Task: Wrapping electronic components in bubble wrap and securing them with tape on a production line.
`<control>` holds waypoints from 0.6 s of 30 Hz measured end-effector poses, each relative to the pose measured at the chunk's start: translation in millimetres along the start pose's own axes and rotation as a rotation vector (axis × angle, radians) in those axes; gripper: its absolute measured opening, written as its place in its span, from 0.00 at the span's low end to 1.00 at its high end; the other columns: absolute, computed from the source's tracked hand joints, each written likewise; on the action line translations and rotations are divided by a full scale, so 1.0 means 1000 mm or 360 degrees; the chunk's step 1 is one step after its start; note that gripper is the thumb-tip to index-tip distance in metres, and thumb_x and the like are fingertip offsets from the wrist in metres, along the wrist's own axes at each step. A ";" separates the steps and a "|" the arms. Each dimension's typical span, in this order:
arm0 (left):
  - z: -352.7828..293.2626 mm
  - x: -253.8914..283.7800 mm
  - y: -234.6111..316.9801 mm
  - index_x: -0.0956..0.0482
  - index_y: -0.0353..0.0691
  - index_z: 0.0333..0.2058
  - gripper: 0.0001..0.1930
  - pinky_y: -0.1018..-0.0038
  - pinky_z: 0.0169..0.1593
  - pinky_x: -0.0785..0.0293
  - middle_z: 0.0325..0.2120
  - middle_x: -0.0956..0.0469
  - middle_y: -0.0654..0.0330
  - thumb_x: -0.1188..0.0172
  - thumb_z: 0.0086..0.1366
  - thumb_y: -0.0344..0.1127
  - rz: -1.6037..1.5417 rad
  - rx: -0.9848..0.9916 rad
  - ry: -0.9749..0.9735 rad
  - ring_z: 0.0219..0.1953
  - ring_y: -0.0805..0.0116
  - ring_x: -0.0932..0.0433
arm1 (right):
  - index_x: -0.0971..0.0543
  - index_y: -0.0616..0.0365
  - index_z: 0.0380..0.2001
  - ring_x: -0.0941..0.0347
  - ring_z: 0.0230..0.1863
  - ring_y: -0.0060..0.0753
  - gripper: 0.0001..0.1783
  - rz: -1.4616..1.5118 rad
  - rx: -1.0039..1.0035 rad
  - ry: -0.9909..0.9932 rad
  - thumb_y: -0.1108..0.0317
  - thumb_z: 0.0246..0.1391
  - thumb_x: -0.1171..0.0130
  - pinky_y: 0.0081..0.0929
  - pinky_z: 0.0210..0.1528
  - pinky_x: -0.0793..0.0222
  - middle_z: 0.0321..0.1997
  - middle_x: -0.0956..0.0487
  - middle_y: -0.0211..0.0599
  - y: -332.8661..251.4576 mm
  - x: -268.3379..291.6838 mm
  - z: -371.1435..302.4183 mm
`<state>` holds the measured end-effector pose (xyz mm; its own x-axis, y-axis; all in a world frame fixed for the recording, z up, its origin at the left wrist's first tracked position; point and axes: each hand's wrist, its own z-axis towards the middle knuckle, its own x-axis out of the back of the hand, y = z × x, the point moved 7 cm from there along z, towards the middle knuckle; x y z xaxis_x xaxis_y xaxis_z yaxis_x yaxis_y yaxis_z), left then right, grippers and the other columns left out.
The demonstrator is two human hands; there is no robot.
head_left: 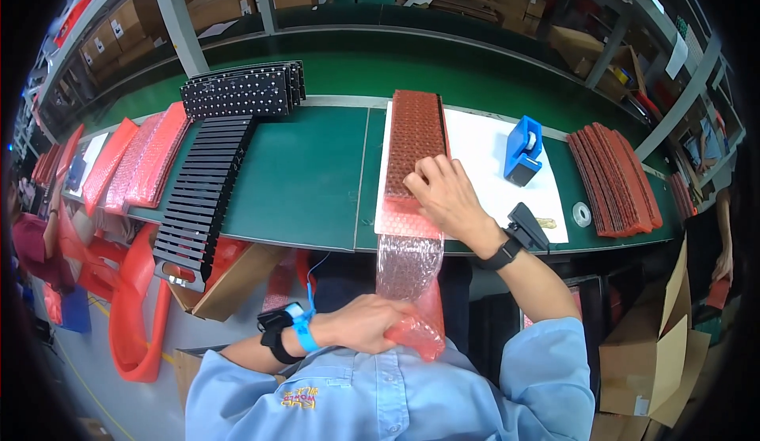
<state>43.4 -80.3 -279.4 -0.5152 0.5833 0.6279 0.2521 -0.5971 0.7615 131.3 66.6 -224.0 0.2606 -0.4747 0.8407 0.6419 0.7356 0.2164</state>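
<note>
A flat, dark panel wrapped in red bubble wrap (416,136) lies lengthwise in front of me on a white sheet (491,136). A loose tail of the wrap, partly clear, hangs over the bench's front edge toward my body. My left hand (368,324) is closed around the near end of this tail, close to my shirt. My right hand (451,199) rests on the lower right part of the wrapped panel, fingers curled and pressed together on the wrap; what lies under the fingertips is hidden.
A blue tape dispenser (523,152), a tape roll (581,214) and a stack of red-wrapped panels (613,180) occupy the right. Leftward are black slotted panels (202,188), perforated black panels (237,93) and red bubble bags (146,160). Cardboard boxes (649,354) stand below the bench.
</note>
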 end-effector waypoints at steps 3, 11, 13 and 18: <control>-0.002 -0.025 -0.023 0.21 0.38 0.32 0.10 0.58 0.40 0.23 0.39 0.21 0.53 0.40 0.48 0.28 0.0153 0.0103 -0.0230 0.40 0.49 0.20 | 0.27 0.53 0.36 0.35 0.43 0.39 0.20 0.0085 -0.0015 -0.0038 0.60 0.42 0.31 0.35 0.44 0.39 0.41 0.31 0.36 -0.003 -0.009 0.002; 0.012 -0.112 -0.178 0.18 0.40 0.36 0.11 0.55 0.42 0.24 0.42 0.19 0.52 0.38 0.51 0.31 0.0716 0.0377 -0.0408 0.44 0.54 0.18 | 0.26 0.54 0.41 0.35 0.44 0.40 0.32 0.0306 -0.0162 -0.0132 0.45 0.38 0.27 0.36 0.46 0.40 0.43 0.32 0.37 -0.004 -0.029 0.009; -0.003 -0.152 -0.242 0.17 0.42 0.41 0.13 0.53 0.46 0.25 0.48 0.21 0.50 0.40 0.56 0.33 0.0653 0.0673 -0.0599 0.47 0.53 0.19 | 0.25 0.54 0.44 0.35 0.47 0.40 0.32 0.0341 -0.0211 -0.0242 0.47 0.39 0.27 0.36 0.48 0.40 0.44 0.31 0.37 0.002 -0.027 0.006; 0.020 -0.134 -0.190 0.22 0.45 0.51 0.18 0.54 0.50 0.25 0.62 0.36 0.43 0.43 0.62 0.37 0.0697 0.0986 -0.0683 0.51 0.47 0.22 | 0.24 0.55 0.46 0.32 0.52 0.40 0.27 0.0507 -0.0307 -0.0125 0.53 0.45 0.28 0.36 0.54 0.39 0.49 0.27 0.37 0.012 0.003 -0.013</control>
<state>81.3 -33.9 -505.1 0.0543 0.6029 0.7960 0.8197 -0.4821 0.3093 148.9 67.3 -225.0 0.4179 -0.1927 0.8878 0.6635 0.7322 -0.1534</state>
